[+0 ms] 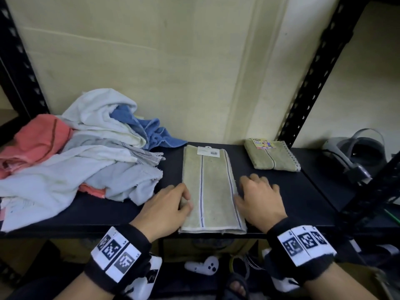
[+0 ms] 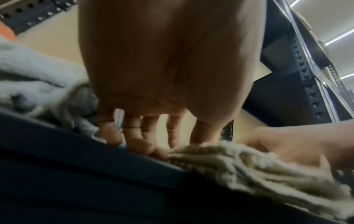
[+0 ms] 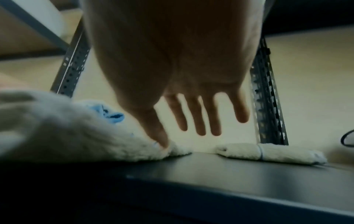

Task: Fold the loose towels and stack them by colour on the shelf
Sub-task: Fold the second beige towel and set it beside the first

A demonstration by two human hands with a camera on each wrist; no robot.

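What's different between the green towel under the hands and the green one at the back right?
The towel under the hands is a long narrow strip at the shelf's front edge; the back towel is a compact rectangle. The long one carries a white barcode tag, the back one a colourful label. Both hands touch the long one; the other lies untouched. Both are olive green with a dark stripe.

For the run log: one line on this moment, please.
left hand and right hand flank long green towel | folded green towel back-right

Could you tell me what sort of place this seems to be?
Probably a storeroom or utility corner rather than a living space: a black slotted-metal shelving unit stands against a bare wall, a heap of loose towels lies on the shelf, and a VR headset and game controller sit nearby.
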